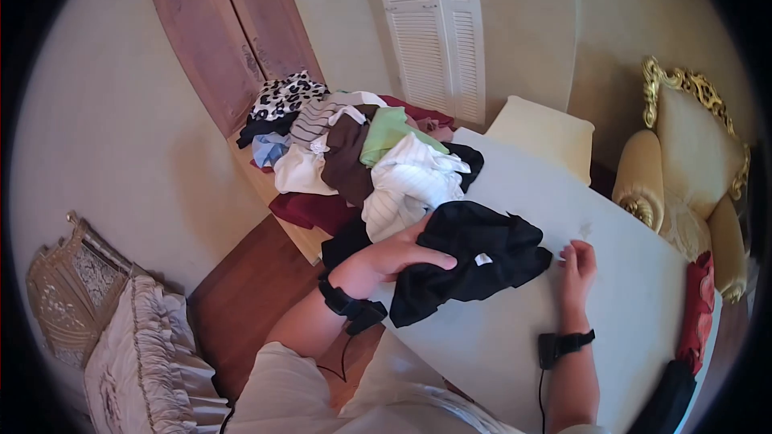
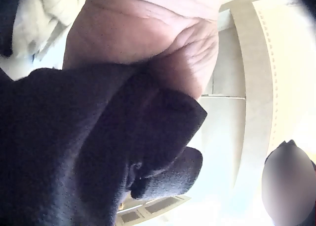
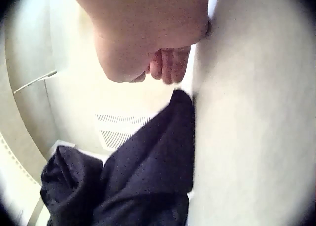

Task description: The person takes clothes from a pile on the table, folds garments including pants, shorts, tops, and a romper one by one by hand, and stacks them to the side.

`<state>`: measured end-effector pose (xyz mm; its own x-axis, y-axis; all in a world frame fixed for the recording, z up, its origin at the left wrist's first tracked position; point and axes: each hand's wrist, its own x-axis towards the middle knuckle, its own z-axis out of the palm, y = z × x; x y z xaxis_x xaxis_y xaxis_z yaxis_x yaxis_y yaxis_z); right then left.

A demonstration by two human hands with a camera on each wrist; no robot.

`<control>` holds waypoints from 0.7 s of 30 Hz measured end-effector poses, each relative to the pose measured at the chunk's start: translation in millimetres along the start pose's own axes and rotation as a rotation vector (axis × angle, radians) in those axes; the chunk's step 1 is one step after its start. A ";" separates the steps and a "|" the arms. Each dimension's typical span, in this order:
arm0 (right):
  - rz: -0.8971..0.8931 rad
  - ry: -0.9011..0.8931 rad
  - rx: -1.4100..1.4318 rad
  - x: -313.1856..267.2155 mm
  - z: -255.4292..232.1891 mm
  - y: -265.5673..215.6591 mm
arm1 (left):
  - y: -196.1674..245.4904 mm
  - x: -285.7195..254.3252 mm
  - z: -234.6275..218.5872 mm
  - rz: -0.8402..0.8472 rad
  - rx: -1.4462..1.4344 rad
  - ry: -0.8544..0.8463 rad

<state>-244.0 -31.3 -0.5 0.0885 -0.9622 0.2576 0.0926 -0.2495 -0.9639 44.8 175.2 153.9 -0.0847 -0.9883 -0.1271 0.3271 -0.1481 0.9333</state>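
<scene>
A crumpled black garment with a small white tag hangs over the near part of the pale table. My left hand grips its left side, thumb on top and the other fingers hidden beneath the cloth. Dark fabric covers those fingers in the left wrist view too, below the heel of the hand. Just beyond the garment's right end is my right hand, fingers loosely bent and holding nothing. The right wrist view has this hand beside the table surface, apart from the dark cloth.
A heap of mixed clothes, with a white striped piece and a green one, lies at the table's far left. Red cloth and black cloth lie along the right edge. A gilded armchair stands beyond.
</scene>
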 end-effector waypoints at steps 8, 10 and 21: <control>-0.091 -0.023 -0.395 5.7 -20.2 21.9 | 72.1 -36.6 -78.4 0.374 0.051 0.371; -0.062 -0.036 -0.427 4.7 -19.8 16.5 | 110.7 -40.2 -100.8 0.584 0.186 0.576; -0.006 0.004 -0.250 5.7 -23.8 12.5 | 244.6 14.2 -352.0 0.884 0.976 1.422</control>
<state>-265.9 -42.4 -12.7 0.0845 -0.9610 0.2632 -0.1548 -0.2736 -0.9493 454.9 111.7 262.2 0.6552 -0.1373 0.7429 -0.7552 -0.0960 0.6484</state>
